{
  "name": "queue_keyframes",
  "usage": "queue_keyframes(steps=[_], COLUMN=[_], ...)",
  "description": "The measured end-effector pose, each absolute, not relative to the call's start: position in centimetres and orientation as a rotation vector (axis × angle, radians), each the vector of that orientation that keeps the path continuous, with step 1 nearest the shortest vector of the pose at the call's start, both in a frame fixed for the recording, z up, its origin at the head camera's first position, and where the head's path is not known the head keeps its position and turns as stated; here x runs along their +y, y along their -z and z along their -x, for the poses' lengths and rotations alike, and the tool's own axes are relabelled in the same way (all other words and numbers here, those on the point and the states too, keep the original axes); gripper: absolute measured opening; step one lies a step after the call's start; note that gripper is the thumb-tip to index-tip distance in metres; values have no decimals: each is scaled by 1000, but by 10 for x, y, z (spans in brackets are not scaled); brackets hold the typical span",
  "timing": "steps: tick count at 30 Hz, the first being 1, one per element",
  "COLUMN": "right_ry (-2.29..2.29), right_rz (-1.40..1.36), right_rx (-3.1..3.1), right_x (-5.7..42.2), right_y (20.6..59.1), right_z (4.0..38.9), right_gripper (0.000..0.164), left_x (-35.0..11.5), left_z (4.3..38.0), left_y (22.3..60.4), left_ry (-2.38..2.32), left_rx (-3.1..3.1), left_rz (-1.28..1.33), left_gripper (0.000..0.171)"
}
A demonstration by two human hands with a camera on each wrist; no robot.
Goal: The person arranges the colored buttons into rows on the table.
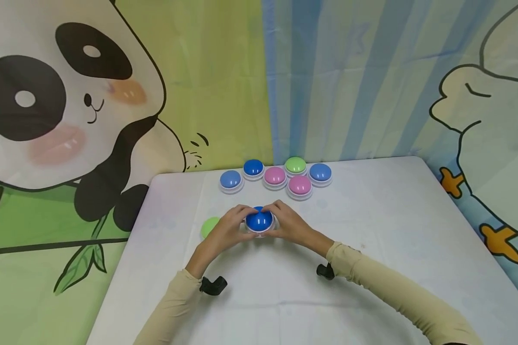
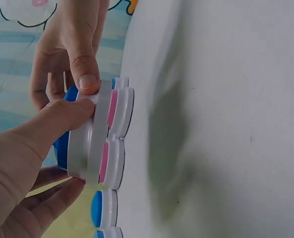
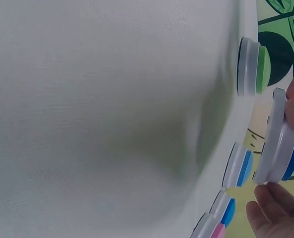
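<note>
A dark blue dome push button [image 1: 259, 220] with a white base is held just above the table between both hands. My left hand [image 1: 230, 225] grips its left side, with the thumb [image 2: 80, 111] on the base's near rim and fingers curled round the far side. My right hand [image 1: 288, 224] grips the right side in the same way. In the left wrist view the two thumbs nearly meet on the white base [image 2: 90, 144]. Close by my left hand sits a green button [image 1: 209, 226], partly hidden behind it.
Toward the back of the white table [image 1: 362, 215] stands a cluster of buttons: light blue [image 1: 230, 180], dark blue [image 1: 253, 167], pink [image 1: 275, 176], green [image 1: 295, 165], another pink [image 1: 300, 186] and another light blue [image 1: 320, 173]. A cartoon-printed curtain [image 1: 216, 72] hangs behind the table.
</note>
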State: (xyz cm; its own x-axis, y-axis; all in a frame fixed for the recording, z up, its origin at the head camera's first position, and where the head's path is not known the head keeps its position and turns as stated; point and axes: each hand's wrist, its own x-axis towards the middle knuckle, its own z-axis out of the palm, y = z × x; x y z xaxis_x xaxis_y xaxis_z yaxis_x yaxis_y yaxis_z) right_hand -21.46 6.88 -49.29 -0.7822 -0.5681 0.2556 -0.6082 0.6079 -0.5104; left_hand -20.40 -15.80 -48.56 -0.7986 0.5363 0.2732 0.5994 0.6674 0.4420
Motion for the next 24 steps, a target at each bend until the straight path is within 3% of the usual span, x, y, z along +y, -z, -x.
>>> queue_keyframes(steps=[8, 24], right_ry=[-924, -783], right_rz=[-974, -1049], right_rx=[-2776, -2785], right_x=[69, 72], right_y=[489, 525], right_z=[215, 211], right_gripper=[63, 63], left_x=[-154, -143], left_z=[206, 202], left_y=[484, 518], left_ry=[792, 743], left_rx=[-2754, -2885], left_rz=[951, 896], left_gripper=[60, 60])
